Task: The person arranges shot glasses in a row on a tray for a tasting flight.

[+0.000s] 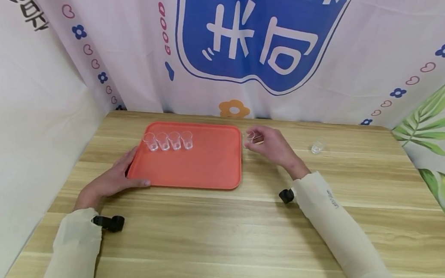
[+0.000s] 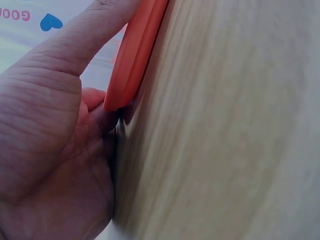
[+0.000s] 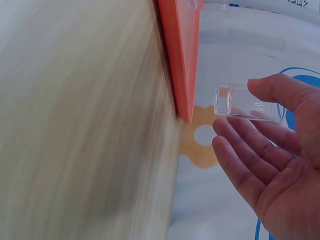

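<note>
A red tray [image 1: 193, 167] lies on the wooden table, with several small clear shot glasses [image 1: 175, 141] standing in a row at its back left. My left hand [image 1: 113, 179] grips the tray's front left corner, thumb along the front rim and fingers at the left side. In the left wrist view those fingers partly disappear behind the tray edge. Just off the tray's right edge, my right hand [image 1: 271, 146] pinches another shot glass [image 3: 250, 102] between thumb and fingers, held above the tabletop. Farther right, a single shot glass [image 1: 316, 148] sits on the table.
A printed curtain [image 1: 132, 67] hangs along the table's back edge. White cloth [image 1: 20, 127] covers the left side, and a leaf-patterned cloth [image 1: 435, 128] hangs at the right. The wooden tabletop [image 1: 198, 239] extends in front of the tray.
</note>
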### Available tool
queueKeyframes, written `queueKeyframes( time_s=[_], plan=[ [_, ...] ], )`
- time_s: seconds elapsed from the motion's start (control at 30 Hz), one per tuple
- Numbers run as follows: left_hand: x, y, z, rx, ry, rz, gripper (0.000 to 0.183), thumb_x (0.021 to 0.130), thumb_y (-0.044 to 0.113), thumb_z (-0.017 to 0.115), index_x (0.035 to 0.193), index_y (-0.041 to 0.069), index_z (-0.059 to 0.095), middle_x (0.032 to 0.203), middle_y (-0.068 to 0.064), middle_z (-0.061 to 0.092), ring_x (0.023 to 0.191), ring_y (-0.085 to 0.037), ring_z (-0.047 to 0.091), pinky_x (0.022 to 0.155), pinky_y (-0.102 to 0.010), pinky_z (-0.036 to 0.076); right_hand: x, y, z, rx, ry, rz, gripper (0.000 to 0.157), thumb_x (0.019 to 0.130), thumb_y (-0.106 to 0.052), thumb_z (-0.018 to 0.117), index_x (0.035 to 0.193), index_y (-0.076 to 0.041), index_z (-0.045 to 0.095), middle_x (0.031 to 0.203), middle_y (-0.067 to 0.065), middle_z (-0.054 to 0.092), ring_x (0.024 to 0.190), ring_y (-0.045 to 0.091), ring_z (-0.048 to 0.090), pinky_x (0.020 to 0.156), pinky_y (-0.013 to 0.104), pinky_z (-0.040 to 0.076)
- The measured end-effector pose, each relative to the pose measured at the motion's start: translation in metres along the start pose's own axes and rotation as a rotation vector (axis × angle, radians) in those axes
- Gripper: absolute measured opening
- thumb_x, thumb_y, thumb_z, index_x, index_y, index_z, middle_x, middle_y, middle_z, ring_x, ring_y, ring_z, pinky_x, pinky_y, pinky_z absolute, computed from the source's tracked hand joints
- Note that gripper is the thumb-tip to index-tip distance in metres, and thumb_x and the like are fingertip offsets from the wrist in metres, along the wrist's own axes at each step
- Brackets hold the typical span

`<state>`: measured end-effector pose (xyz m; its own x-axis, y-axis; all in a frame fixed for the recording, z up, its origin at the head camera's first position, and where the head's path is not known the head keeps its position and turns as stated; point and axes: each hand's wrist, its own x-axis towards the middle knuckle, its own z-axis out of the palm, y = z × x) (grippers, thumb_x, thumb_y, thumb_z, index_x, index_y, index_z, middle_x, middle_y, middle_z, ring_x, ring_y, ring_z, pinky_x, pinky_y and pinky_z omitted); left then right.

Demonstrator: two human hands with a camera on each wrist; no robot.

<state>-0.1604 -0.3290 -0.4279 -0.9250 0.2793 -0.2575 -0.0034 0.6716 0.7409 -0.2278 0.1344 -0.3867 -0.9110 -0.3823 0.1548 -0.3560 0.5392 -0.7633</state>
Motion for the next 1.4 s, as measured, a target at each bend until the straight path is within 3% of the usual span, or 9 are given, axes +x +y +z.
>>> queueKeyframes(
  time_s=[0.67,1.17,1.4],
  plan=[
    [-0.001,-0.007,0.004,-0.008,0.010,0.013,0.123,0.085,0.039,0.085,0.167,0.022,-0.006,0.169,-0.023,-0.005,0.151,-0.051,-0.001,0.111,-0.077,0.015,0.029,-0.026,0.041,0.065,-0.079,-0.042,0.020,0.092,-0.006,0.077,0.112,-0.004,0.072,0.102,0.005,0.071,0.095,0.021,0.070,0.083,0.030,0.057],
    [0.002,-0.003,-0.002,-0.008,0.000,0.008,0.122,0.087,0.039,0.083,0.166,0.022,-0.008,0.169,-0.022,-0.007,0.151,-0.050,0.000,0.111,-0.076,0.016,0.053,-0.035,0.072,0.047,-0.119,-0.062,0.019,0.093,-0.005,0.076,0.112,-0.003,0.072,0.104,0.006,0.071,0.096,0.018,0.069,0.083,0.026,0.057],
    [0.002,-0.002,-0.001,-0.004,-0.004,-0.005,0.122,0.087,0.040,0.083,0.166,0.022,-0.008,0.169,-0.022,-0.008,0.151,-0.050,-0.001,0.111,-0.077,0.015,0.058,-0.040,0.082,0.015,-0.141,-0.022,0.024,0.093,-0.010,0.078,0.116,-0.005,0.070,0.106,0.004,0.070,0.097,0.019,0.069,0.085,0.026,0.055]
  ],
)
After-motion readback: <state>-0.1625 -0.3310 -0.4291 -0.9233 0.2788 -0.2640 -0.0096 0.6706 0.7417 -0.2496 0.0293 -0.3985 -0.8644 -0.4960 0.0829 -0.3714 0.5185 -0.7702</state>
